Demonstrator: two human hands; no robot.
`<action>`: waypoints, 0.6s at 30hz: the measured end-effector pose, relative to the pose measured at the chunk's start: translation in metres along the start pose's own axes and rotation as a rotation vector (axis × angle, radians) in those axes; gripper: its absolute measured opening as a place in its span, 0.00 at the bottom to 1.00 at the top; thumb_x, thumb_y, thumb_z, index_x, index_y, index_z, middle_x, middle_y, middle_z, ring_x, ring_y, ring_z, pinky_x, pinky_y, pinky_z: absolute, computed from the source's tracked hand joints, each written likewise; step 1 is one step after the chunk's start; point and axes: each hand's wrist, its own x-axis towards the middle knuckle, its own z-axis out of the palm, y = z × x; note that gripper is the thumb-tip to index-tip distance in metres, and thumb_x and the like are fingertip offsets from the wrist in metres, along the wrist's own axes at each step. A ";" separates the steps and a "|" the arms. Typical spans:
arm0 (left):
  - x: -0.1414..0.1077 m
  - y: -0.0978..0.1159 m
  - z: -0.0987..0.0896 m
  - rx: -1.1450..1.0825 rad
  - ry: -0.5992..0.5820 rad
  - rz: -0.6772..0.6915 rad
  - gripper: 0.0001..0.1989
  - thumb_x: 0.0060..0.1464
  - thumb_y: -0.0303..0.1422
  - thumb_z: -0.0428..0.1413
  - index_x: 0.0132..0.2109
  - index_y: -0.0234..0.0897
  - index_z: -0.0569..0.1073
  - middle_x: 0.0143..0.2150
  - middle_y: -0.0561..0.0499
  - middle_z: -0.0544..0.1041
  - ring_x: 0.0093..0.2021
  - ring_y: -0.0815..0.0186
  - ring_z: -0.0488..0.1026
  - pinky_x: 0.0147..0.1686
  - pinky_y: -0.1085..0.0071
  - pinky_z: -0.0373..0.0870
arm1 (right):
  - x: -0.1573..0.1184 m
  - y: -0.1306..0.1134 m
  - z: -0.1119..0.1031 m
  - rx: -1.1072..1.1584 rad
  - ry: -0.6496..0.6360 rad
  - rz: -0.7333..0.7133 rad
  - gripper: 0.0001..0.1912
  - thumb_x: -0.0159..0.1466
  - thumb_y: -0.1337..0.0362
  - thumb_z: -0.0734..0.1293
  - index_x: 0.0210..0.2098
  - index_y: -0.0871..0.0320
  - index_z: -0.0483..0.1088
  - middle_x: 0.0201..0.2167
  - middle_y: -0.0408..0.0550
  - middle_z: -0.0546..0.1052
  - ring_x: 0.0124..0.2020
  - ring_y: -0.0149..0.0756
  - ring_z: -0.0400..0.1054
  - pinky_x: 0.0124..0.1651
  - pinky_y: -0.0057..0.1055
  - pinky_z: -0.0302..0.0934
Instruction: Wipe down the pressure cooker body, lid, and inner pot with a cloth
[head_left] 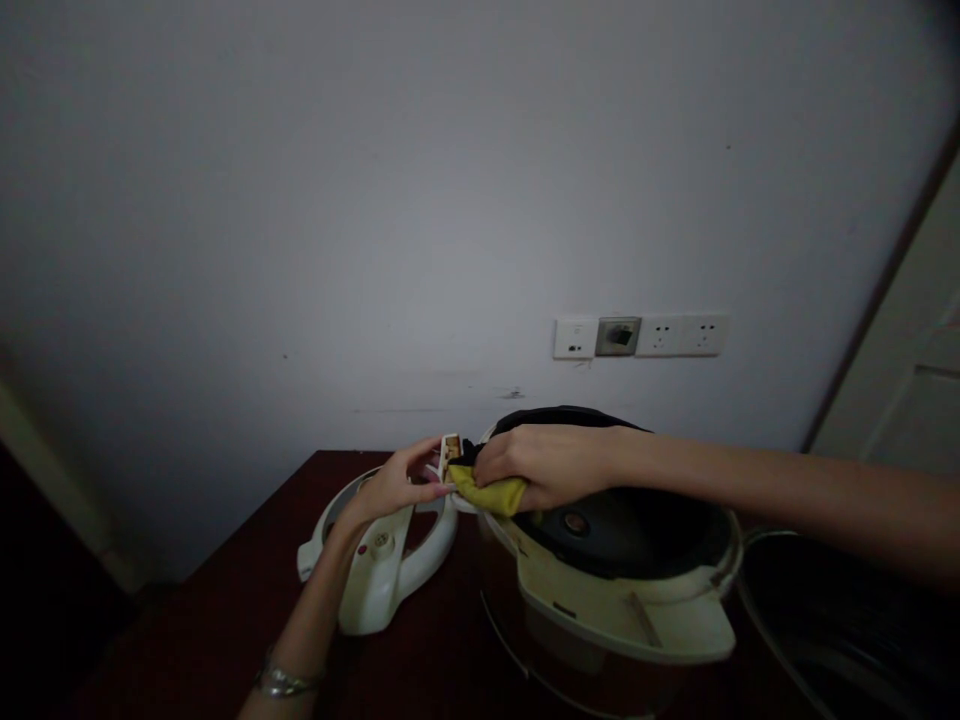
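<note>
At the middle of my head view, above a dark reddish desk (247, 580), I see a yellow cloth (491, 492), soft and creased, at the left rim of a cooker body (626, 620). That body is rounded, with a cream rim, a black interior and a raised round button at its bottom. My right hand (544, 460) has its fingers closed over the bunched cloth, palm down, the forearm reaching in nearly level from the right across the opening. My left hand (394, 487) rises from below, wrist bent, thumb and fingers drawn together on a small white bracket (451, 450) with brownish stains. A shiny metal bracelet (289, 684) circles my left forearm. Below that hand lies a cream lid frame (371, 590), smooth and curved, with open gaps. Right of the cooker body I make out a dark, round-rimmed vessel (847, 640), mostly in shadow.
</note>
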 end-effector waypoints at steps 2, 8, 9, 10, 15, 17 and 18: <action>-0.001 0.003 0.001 -0.010 0.004 -0.011 0.37 0.41 0.39 0.64 0.59 0.33 0.64 0.51 0.41 0.73 0.49 0.56 0.70 0.49 0.58 0.67 | 0.003 -0.002 0.001 -0.015 0.009 -0.008 0.05 0.60 0.70 0.63 0.35 0.63 0.71 0.37 0.52 0.74 0.37 0.34 0.67 0.41 0.30 0.59; -0.001 0.003 0.002 -0.033 -0.013 -0.003 0.38 0.41 0.39 0.64 0.60 0.33 0.64 0.49 0.41 0.74 0.49 0.56 0.70 0.49 0.58 0.66 | 0.013 -0.017 0.000 -0.152 -0.025 0.064 0.07 0.58 0.67 0.64 0.28 0.64 0.72 0.28 0.52 0.74 0.30 0.35 0.65 0.35 0.32 0.60; -0.001 0.002 0.002 -0.037 -0.013 -0.007 0.39 0.41 0.39 0.64 0.60 0.32 0.64 0.48 0.42 0.74 0.49 0.56 0.70 0.49 0.59 0.66 | 0.013 -0.021 0.000 -0.171 -0.031 0.068 0.08 0.58 0.66 0.64 0.27 0.64 0.72 0.27 0.52 0.74 0.29 0.35 0.65 0.35 0.32 0.60; -0.001 0.001 0.001 -0.041 -0.010 -0.014 0.39 0.41 0.39 0.64 0.60 0.32 0.63 0.48 0.42 0.74 0.49 0.56 0.70 0.49 0.59 0.66 | 0.012 -0.025 0.000 -0.185 -0.033 0.068 0.09 0.58 0.65 0.63 0.26 0.64 0.72 0.27 0.52 0.74 0.28 0.35 0.65 0.35 0.33 0.60; -0.002 0.002 0.002 -0.045 0.002 -0.026 0.40 0.41 0.39 0.64 0.60 0.30 0.62 0.48 0.41 0.74 0.49 0.56 0.70 0.48 0.59 0.66 | -0.010 -0.045 0.004 -0.153 -0.002 0.061 0.06 0.56 0.66 0.65 0.28 0.62 0.72 0.28 0.52 0.74 0.32 0.38 0.66 0.38 0.35 0.61; -0.002 0.004 0.003 -0.032 -0.004 -0.023 0.39 0.41 0.39 0.64 0.60 0.31 0.63 0.49 0.41 0.74 0.49 0.57 0.70 0.48 0.60 0.66 | -0.026 -0.055 0.008 -0.098 0.020 0.062 0.05 0.55 0.67 0.65 0.29 0.61 0.72 0.30 0.52 0.74 0.35 0.40 0.66 0.43 0.36 0.62; -0.002 0.004 0.003 -0.021 -0.004 -0.023 0.39 0.41 0.40 0.64 0.60 0.31 0.64 0.49 0.42 0.74 0.48 0.57 0.70 0.47 0.60 0.67 | -0.034 -0.061 0.010 -0.068 0.029 0.067 0.05 0.55 0.68 0.65 0.30 0.61 0.72 0.30 0.52 0.74 0.37 0.40 0.66 0.45 0.36 0.61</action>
